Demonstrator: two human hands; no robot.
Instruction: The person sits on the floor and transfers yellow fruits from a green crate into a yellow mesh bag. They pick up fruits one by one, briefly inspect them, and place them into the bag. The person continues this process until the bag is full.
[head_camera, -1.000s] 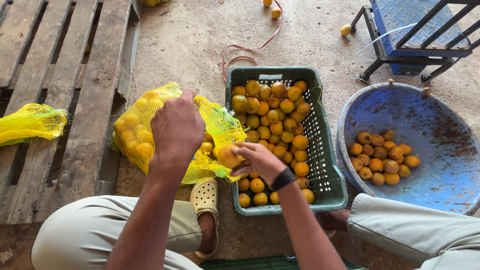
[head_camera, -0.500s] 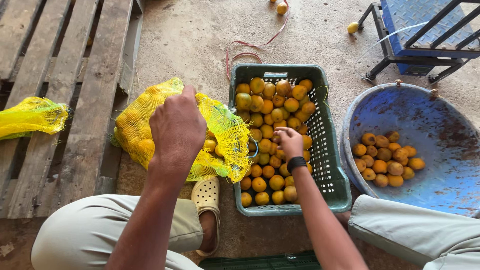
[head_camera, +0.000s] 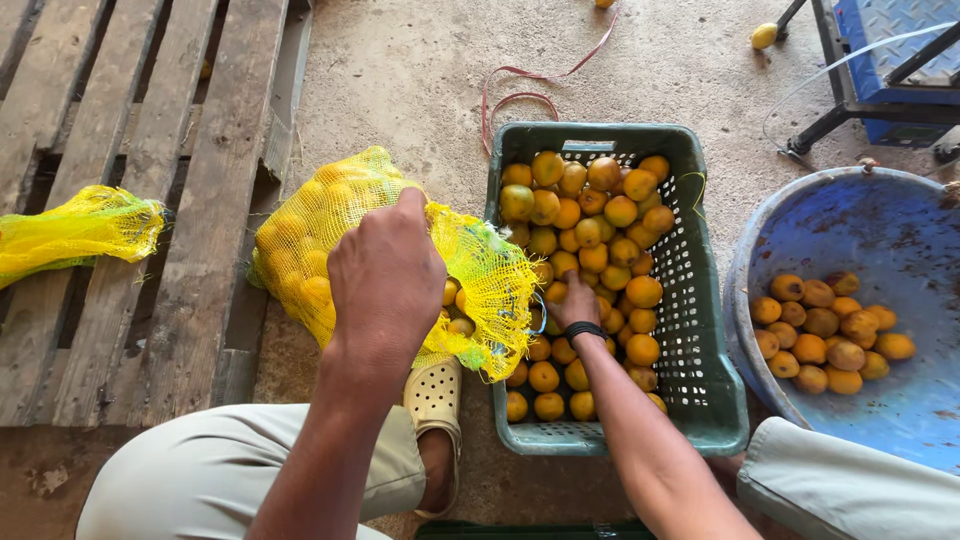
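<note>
Left hand (head_camera: 388, 275): grip closed on the gathered mouth of the yellow mesh bag (head_camera: 330, 235), holding the netting bunched up; bag part-filled with orange fruit and lying just left of the green crate (head_camera: 700, 330), its open end overlapping the crate's left rim. Right hand (head_camera: 577, 300): down inside the crate among the fruit (head_camera: 600, 215), fingers buried; whether the grip is wide or closed on a fruit cannot be told. Black band on that wrist. Crate roughly half covered by fruit, too many to count exactly; bare mesh floor shows along its right side. Right of the crate, nearly touching its rim: one blue tub (head_camera: 880, 240) with about fifteen fruit. Left of the crate, beyond the bag: one wooden pallet (head_camera: 120, 120) carrying a second, flat yellow mesh bag (head_camera: 80, 225). Behind the crate: open concrete floor (head_camera: 400, 70), one red string (head_camera: 520, 85), one loose fruit (head_camera: 764, 36).
</note>
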